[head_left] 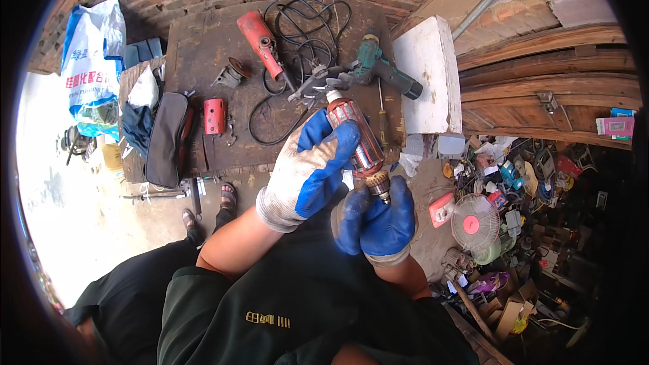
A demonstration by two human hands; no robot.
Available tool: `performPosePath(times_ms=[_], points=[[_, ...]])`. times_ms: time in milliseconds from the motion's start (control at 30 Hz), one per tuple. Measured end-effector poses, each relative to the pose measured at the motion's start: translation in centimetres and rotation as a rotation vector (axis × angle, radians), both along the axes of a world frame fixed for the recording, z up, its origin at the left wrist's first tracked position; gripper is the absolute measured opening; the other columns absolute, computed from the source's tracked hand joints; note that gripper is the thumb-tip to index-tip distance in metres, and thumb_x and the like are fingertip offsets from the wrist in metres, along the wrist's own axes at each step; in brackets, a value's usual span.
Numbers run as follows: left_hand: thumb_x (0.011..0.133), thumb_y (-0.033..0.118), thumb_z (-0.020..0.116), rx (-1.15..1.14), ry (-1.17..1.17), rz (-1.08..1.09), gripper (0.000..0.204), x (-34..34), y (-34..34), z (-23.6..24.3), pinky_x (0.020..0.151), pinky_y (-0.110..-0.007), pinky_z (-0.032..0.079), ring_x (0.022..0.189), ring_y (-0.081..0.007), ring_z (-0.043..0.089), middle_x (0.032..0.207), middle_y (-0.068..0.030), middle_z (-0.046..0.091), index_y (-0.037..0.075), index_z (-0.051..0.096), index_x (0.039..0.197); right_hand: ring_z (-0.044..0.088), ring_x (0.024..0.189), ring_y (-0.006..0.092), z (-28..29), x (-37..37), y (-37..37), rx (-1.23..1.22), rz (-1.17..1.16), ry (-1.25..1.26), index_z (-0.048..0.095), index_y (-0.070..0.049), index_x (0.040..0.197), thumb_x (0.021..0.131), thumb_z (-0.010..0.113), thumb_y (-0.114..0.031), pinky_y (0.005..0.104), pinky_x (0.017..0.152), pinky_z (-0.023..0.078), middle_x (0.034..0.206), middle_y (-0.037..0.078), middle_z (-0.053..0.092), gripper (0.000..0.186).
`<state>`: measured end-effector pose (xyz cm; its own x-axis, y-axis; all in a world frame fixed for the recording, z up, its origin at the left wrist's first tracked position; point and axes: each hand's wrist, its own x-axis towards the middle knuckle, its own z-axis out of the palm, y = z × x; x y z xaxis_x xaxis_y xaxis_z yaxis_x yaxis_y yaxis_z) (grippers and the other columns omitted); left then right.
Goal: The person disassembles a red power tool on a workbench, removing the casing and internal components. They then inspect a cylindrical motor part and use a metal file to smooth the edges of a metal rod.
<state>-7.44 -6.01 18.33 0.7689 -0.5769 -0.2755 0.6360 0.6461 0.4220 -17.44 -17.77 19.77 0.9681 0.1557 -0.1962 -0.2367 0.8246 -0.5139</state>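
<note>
A motor armature (365,143), with a red-and-silver striped core and a white collar at its upper end, is held tilted above the table's near edge. My left hand (304,169), in a white and blue coated glove, wraps around the core with the thumb across it. At the lower end sits the copper-coloured commutator (378,184) with a short shaft tip. My right hand (380,223), gloved the same way, has its fingers closed around that end. Just beyond the armature lie grey metal parts (321,83) on the table.
The wooden table (193,27) carries a red angle grinder (260,43) with black cord, a green drill (378,64), a screwdriver (383,125), a red housing (215,116), a gear head (232,73) and a black pouch (167,138). Clutter and a fan (475,223) stand right; a sandaled person (142,277) left.
</note>
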Motion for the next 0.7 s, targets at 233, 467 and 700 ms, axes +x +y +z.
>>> performPosePath(times_ms=[233, 467, 700], points=[[0.098, -0.003, 0.050, -0.002, -0.098, 0.075, 0.039, -0.3, 0.3, -1.9, 0.082, -0.025, 0.053, 0.093, -0.0125, 0.063, 0.112, -0.0110, 0.065, -0.004, 0.045, 0.137, 0.062, 0.061, 0.0158, 1.3, 0.3, 0.0, -0.633, -0.202, 0.044, 0.063, 0.008, 0.112, 0.104, 0.044, -0.044, 0.0273, 0.057, 0.050, 0.077, 0.013, 0.069, 0.056], [0.095, -0.004, 0.054, 0.147, -0.123, 0.127, 0.038, -0.4, -0.5, -0.4, 0.074, -0.025, 0.054, 0.080, -0.0089, 0.058, 0.107, -0.0108, 0.064, -0.005, 0.047, 0.132, 0.063, 0.064, 0.0168, 2.0, 0.1, -0.2, -0.886, -0.226, -0.058, 0.062, 0.008, 0.112, 0.102, 0.047, -0.038, 0.0272, 0.060, 0.051, 0.080, 0.014, 0.069, 0.049], [0.089, -0.002, 0.066, 0.106, -0.133, 0.072, 0.032, 0.0, 0.2, -0.5, 0.075, -0.024, 0.054, 0.081, -0.0072, 0.059, 0.100, -0.0061, 0.064, -0.004, 0.054, 0.119, 0.065, 0.070, 0.0191, 2.1, -0.1, -0.1, -0.950, -0.187, -0.096, 0.059, 0.008, 0.116, 0.099, 0.052, -0.029, 0.0292, 0.064, 0.053, 0.086, 0.015, 0.069, 0.041]])
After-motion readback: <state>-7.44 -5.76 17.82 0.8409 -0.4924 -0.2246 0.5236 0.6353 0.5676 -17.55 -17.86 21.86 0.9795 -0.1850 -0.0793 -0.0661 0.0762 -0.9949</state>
